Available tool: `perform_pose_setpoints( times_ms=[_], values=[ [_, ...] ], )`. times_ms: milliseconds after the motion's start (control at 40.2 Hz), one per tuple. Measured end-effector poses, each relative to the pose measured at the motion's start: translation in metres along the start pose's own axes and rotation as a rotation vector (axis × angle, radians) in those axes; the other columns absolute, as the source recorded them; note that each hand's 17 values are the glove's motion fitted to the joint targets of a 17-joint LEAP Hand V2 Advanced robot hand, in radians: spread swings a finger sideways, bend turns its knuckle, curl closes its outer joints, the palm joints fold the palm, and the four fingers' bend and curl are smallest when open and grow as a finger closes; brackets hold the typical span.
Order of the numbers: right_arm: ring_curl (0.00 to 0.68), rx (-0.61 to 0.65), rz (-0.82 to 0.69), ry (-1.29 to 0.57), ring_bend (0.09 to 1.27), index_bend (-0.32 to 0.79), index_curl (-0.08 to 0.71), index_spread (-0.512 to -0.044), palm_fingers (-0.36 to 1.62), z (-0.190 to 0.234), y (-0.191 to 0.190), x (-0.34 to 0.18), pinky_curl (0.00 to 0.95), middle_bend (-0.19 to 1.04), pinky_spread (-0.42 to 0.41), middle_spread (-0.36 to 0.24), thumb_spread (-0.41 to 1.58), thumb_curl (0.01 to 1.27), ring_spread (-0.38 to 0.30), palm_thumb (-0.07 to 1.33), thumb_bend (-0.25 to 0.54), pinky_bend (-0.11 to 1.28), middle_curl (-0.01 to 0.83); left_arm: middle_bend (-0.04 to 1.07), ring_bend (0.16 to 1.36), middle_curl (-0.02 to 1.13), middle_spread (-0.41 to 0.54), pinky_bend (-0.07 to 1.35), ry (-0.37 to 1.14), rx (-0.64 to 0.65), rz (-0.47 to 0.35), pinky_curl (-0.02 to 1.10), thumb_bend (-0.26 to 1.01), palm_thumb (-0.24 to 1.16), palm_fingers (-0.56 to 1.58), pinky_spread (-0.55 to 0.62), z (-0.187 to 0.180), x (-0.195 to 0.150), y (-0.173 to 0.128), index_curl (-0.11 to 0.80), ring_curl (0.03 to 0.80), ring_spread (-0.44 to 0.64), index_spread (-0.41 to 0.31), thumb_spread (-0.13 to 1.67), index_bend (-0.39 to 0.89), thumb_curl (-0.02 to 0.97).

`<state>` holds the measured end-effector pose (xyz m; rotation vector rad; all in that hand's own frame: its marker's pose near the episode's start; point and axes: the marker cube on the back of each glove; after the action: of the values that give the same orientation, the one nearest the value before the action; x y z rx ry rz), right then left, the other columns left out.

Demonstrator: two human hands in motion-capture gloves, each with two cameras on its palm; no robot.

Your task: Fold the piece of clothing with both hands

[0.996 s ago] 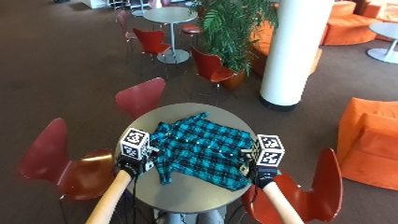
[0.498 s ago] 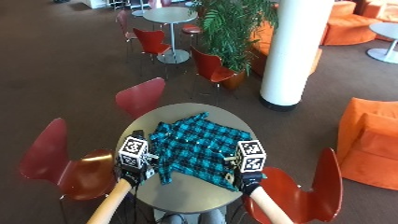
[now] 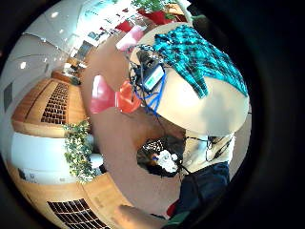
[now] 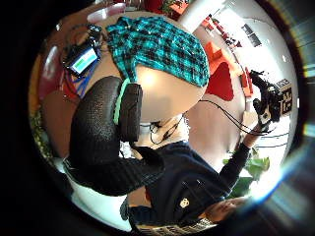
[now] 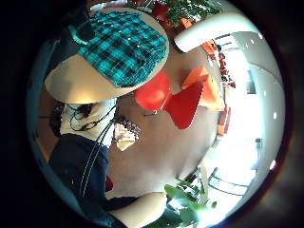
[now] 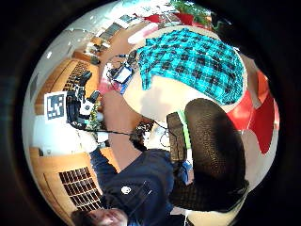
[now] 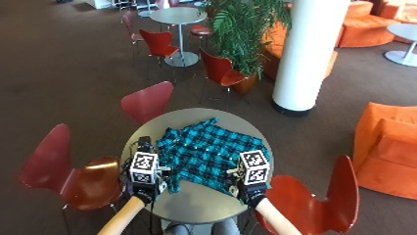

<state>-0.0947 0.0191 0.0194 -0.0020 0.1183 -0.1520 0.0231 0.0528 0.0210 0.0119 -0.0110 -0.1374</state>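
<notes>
My left hand [image 7: 145,188] hovers at the near-left hem of the teal plaid shirt [image 7: 207,155], my right hand [image 7: 251,190] at its near-right corner. I cannot tell whether the fingers of either are curled or straight, or whether they touch the cloth. The shirt lies spread between them on the round bench [image 7: 196,205], reaching toward its far edge. Red chairs [image 7: 75,171] ring it.

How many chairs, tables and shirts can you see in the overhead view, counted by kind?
Red chairs: 6, first one
Round tables: 3, first one
Plaid shirts: 1
Total: 10
</notes>
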Motion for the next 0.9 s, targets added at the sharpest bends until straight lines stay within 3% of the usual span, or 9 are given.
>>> perform_pose_setpoints(
  times_ms=[149, 398, 722, 896],
  values=[
    [0.326, 0.012, -0.022, 0.016, 0.40, 0.14, 0.258, -0.314, 0.55, 0.005, 0.012, -0.002, 0.337, 0.18, 0.069, -0.047, 1.35, 0.27, -0.035, 0.47, 0.113, 0.43, 0.341, 0.19, 0.52, 0.31, 0.100, 0.27, -0.005, -0.077, -0.066, 0.30, -0.02, 0.28, 0.35, 0.20, 0.006, 0.008, 0.029, 0.323, 0.258, 0.24, -0.074, 1.22, 0.17, 0.272],
    [0.339, -0.027, -0.051, 0.039, 0.40, 0.13, 0.265, -0.335, 0.45, 0.022, 0.007, -0.006, 0.357, 0.15, 0.086, -0.056, 1.34, 0.29, -0.022, 0.50, 0.086, 0.47, 0.324, 0.17, 0.60, 0.31, 0.216, 0.35, -0.026, -0.182, -0.011, 0.33, -0.03, 0.17, 0.31, 0.29, 0.023, 0.033, 0.058, 0.284, 0.284, 0.34, 0.032, 1.22, 0.10, 0.254],
    [0.345, -0.038, 0.011, 0.041, 0.42, 0.13, 0.260, -0.340, 0.42, 0.008, 0.001, 0.000, 0.363, 0.17, 0.093, -0.048, 1.34, 0.31, -0.010, 0.51, 0.041, 0.49, 0.319, 0.17, 0.64, 0.30, 0.271, 0.41, -0.013, -0.112, 0.014, 0.35, -0.02, 0.14, 0.25, 0.31, 0.005, 0.027, 0.033, 0.268, 0.295, 0.37, 0.060, 1.23, 0.13, 0.252],
    [0.350, -0.032, 0.071, 0.010, 0.45, 0.11, 0.245, -0.334, 0.46, -0.006, -0.014, 0.003, 0.371, 0.17, 0.110, -0.035, 1.34, 0.31, 0.024, 0.51, 0.016, 0.54, 0.320, 0.20, 0.62, 0.32, 0.215, 0.37, 0.038, -0.060, 0.135, 0.34, 0.00, 0.17, 0.27, 0.29, 0.001, 0.017, 0.000, 0.284, 0.286, 0.36, -0.042, 1.24, 0.17, 0.260]
  ],
)
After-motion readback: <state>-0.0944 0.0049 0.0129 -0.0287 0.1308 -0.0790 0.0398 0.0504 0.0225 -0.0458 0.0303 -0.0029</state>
